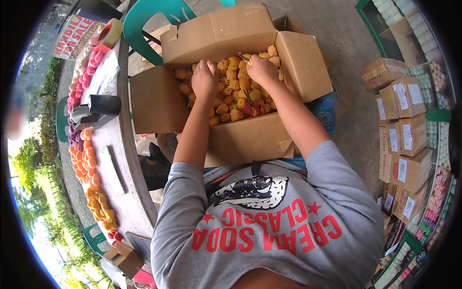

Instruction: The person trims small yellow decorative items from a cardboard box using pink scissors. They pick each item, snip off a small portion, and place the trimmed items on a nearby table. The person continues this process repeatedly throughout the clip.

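An open cardboard box [245, 139] lies across my lap, filled with yellow rosebud-shaped pieces [236, 115] that look like wax candles. My left hand [205, 78] is over the left part of the pile, its fingers curled down and closed; what they hold is hidden. Toward the back right of the pile, my right hand [263, 71] is closed around a small metal-tipped tool [245, 59], its tip pointing left. Scissors with pinkish-red handles [252, 110] rest on the yellow pieces near the box's front wall.
On my left, a long table [126, 144] bears rows of pink, orange and yellow pieces, a tape dispenser [103, 105] and a tape roll [109, 33]. A teal chair [139, 29] stands behind the box. Stacked cartons [409, 135] and filled shelves are on the right.
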